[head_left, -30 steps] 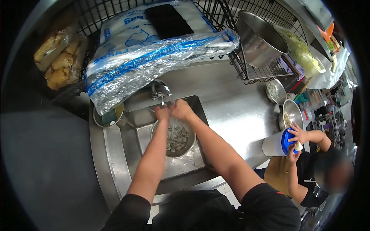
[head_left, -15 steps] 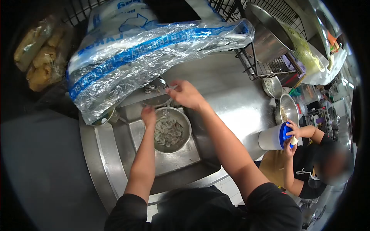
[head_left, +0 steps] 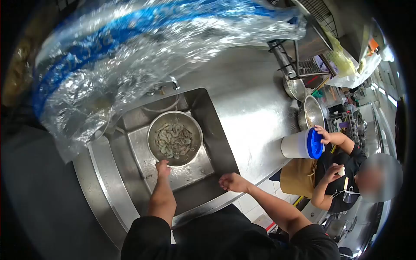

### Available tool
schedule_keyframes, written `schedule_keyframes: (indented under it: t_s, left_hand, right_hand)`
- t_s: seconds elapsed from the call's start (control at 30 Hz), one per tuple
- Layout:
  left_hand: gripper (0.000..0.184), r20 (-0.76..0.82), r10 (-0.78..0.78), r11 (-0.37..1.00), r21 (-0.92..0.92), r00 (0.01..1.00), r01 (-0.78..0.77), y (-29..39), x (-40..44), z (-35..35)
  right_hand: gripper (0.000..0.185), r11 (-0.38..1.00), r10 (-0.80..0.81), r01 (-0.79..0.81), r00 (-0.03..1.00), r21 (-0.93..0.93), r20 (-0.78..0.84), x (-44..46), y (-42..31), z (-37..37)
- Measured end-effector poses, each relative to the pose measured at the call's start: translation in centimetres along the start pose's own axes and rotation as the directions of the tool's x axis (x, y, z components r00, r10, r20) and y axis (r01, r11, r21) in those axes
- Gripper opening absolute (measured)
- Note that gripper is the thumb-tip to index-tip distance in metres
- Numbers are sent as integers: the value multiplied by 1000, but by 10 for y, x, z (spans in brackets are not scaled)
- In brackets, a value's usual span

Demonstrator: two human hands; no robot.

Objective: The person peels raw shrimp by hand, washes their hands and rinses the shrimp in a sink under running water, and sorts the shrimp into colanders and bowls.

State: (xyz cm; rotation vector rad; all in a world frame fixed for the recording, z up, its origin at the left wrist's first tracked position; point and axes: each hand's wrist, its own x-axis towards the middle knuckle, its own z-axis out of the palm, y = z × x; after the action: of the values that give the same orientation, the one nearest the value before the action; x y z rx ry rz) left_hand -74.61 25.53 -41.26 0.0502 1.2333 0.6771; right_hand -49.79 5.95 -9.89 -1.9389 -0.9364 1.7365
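Note:
A round metal bowl (head_left: 200,145) holding raw, greyish shrimp (head_left: 174,139) in liquid sits in the stainless steel sink (head_left: 190,175). My left hand (head_left: 163,168) is at the bowl's near rim, its fingers closed on the edge. Over the sink's near right side hangs my right hand (head_left: 234,182), fingers loosely curled and apart, holding nothing I can see. Beyond the bowl is the faucet (head_left: 174,83), with what looks like a thin stream of water below it.
A large clear and blue plastic bag (head_left: 143,56) bulges over the sink's far left side. On the right counter stand a white tub with a blue lid (head_left: 297,145) and metal bowls (head_left: 311,113). A co-worker's hand (head_left: 323,134) touches the lid; their other hand (head_left: 333,173) holds something small and whitish.
My right hand has left the faucet area and come back toward the sink's near edge. My left hand has moved from beyond the bowl to its near rim. The view has shifted.

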Motion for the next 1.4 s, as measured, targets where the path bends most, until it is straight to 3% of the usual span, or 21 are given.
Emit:
schedule_keyframes:
  t_s: [0.1,0.17,0.23,0.3,0.37,0.43,0.5,0.57,0.6,0.63,0.7,0.77,0.87,0.93,1.03,1.07,1.13,1.23,1.27,1.3,1.4]
  left_hand:
    - [31,-58,73,997,-16,996,-74,13,-25,16]
    - [28,-68,136,983,137,988,-126,10,-30,-3]
    - [36,-111,207,969,159,972,-188,13,-46,-16]
    - [36,-108,233,946,257,966,-200,22,-89,-29]
    - [36,-183,269,939,270,945,-215,35,-143,-21]
    - [38,-252,272,941,272,929,-202,45,-214,-5]
    - [40,-233,299,934,269,926,-234,50,-270,9]
    - [48,-65,280,949,170,958,-266,43,-305,16]
    - [48,-55,305,941,170,951,-292,39,-321,26]
    - [45,-10,285,951,131,959,-281,36,-337,39]
    - [42,50,280,951,118,959,-284,29,-345,60]
    - [39,80,306,944,105,949,-314,29,-325,83]
    - [31,113,359,928,61,926,-367,27,-331,105]
    - [25,229,414,903,21,881,-430,17,-335,105]
    - [27,178,540,839,-39,823,-542,-28,-391,100]
    - [27,172,547,836,-48,820,-547,-39,-402,95]
    - [29,161,570,819,-29,806,-573,-56,-417,87]
    - [31,114,501,855,85,858,-511,-48,-390,75]
    - [33,98,368,915,140,925,-379,-36,-387,79]
    - [33,140,383,913,92,913,-397,-33,-384,81]
    - [35,98,302,948,70,948,-309,-38,-394,73]
  right_hand:
    - [21,997,28,-22,997,-79,73,-1,10,4]
    - [21,995,-17,22,998,-93,55,-1,6,2]
    - [24,925,-241,206,968,-319,-75,-4,3,-4]
    - [25,912,-313,278,947,-303,-75,-10,-3,-9]
    - [24,940,-219,154,956,-305,-192,-23,-14,-15]
    - [32,949,-205,156,965,-274,-162,-25,-1,-13]
    - [50,965,-82,85,996,246,-20,-28,6,-2]
    - [67,788,-101,63,994,612,28,-28,11,26]
    - [78,674,-148,2,980,739,132,-32,7,37]
    - [68,517,-155,-12,982,856,108,-37,0,49]
    - [53,387,-202,147,977,910,-72,-35,-18,61]
    - [53,310,-237,177,966,934,-105,29,-4,52]
    - [47,420,-306,262,942,869,-136,-15,-44,21]
    - [49,482,-391,499,858,721,-333,-39,-50,11]
    - [55,536,-439,539,836,650,-330,-62,7,17]
    - [55,540,-446,538,835,647,-322,-74,15,22]
    - [56,448,-304,370,919,814,-250,-110,21,28]
    - [55,383,-313,301,932,873,-184,-85,27,30]
    - [54,408,-274,242,952,881,-134,-87,13,28]
    - [52,400,-412,226,910,888,-46,-81,8,25]
    - [53,552,-307,220,951,805,-49,-87,6,32]
